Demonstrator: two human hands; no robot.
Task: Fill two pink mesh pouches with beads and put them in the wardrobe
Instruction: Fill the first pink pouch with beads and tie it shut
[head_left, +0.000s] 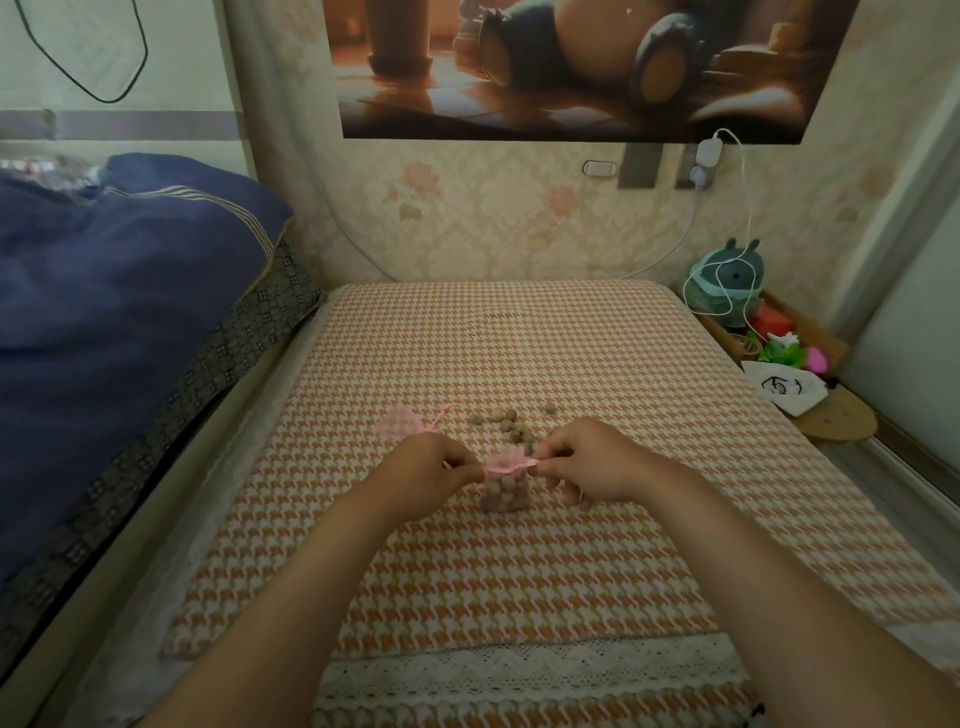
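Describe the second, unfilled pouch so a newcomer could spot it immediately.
On the orange houndstooth cover, look just beyond the left hand. A flat pink mesh pouch lies there, left of the loose beads. Unlike the bead-filled pouch standing beside the right hand, it is empty and untouched.

We face a wall of pale floral wallpaper (493, 223), and a large warm-toned poster (571, 67) hangs high on it. Below the poster we see grey socket plates (641, 166) with a white charger (709, 153) plugged in. A green plush toy (727, 283) sits in the right corner. An orange houndstooth cloth (519, 353) covers the surface before us, and a dark blue duvet (114, 291) lies on our left.
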